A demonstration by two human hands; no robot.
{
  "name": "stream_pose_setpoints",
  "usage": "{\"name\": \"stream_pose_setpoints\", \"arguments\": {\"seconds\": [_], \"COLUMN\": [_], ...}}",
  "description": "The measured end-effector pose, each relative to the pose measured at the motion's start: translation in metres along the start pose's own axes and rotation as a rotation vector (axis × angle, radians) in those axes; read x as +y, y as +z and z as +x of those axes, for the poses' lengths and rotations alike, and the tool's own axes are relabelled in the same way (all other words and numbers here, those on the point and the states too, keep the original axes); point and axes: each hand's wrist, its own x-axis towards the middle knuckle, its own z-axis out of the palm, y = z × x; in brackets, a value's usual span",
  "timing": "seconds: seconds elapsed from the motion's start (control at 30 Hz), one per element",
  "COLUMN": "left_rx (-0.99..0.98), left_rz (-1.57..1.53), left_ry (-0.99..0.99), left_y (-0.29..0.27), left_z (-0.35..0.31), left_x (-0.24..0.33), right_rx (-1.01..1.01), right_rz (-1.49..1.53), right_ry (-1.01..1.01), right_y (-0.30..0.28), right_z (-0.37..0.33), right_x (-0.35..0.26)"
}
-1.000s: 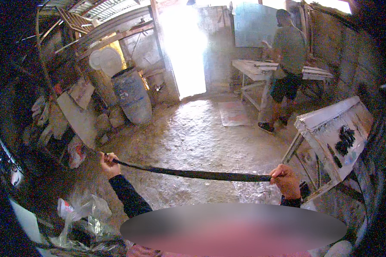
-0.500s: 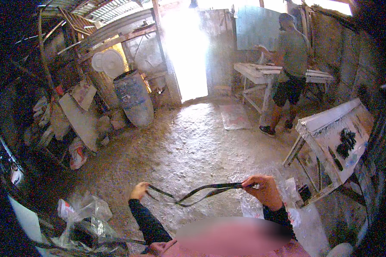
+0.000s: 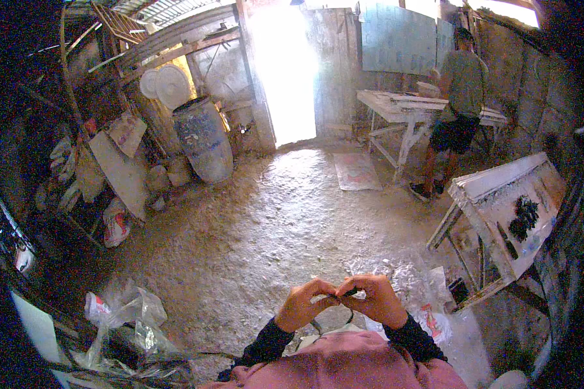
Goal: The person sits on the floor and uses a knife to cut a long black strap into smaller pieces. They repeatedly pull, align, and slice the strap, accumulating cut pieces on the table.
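Observation:
My left hand (image 3: 307,305) and my right hand (image 3: 375,300) meet fingertip to fingertip in front of my pink top. Between them they pinch a thin dark strap (image 3: 351,317). Part of it curves down from the fingers toward my body, and its lower part drops out of sight behind the top. Both hands are closed at thumb and forefinger. How the strap's ends lie inside the fingers is too small to tell.
A slanted white board on a wooden stand (image 3: 499,181) is at right. Another person (image 3: 464,87) stands by a white worktable (image 3: 396,107) at the back. A blue-grey barrel (image 3: 203,139) and leaning boards (image 3: 117,172) line the left; clear plastic bags (image 3: 133,318) lie near left.
My hands, apart before with the strap stretched between them, have come together closer to my body; the left moved right. The strap now hangs below. The other person has shifted right.

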Motion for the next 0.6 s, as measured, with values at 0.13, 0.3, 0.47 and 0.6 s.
{"name": "stream_pose_setpoints", "arguments": {"seconds": [0.13,0.3,0.47,0.6], "left_rx": [0.077,0.139,0.187,0.200], "left_rz": [-0.159,-0.376,-0.479,-0.503], "left_ry": [-0.232,-0.234,-0.190,-0.196], "left_y": [-0.001,-0.003,0.006,0.011], "left_z": [-0.008,-0.009,-0.011,-0.013], "left_x": [-0.002,-0.002,-0.001,-0.002], "right_rx": [0.026,0.087,0.120,0.079], "right_rz": [0.468,0.700,0.589,0.738], "right_ry": [0.149,0.240,0.118,0.153], "right_y": [0.008,0.014,0.023,0.029], "right_z": [-0.002,-0.004,-0.002,-0.005], "right_x": [-0.004,-0.008,0.000,0.008]}}
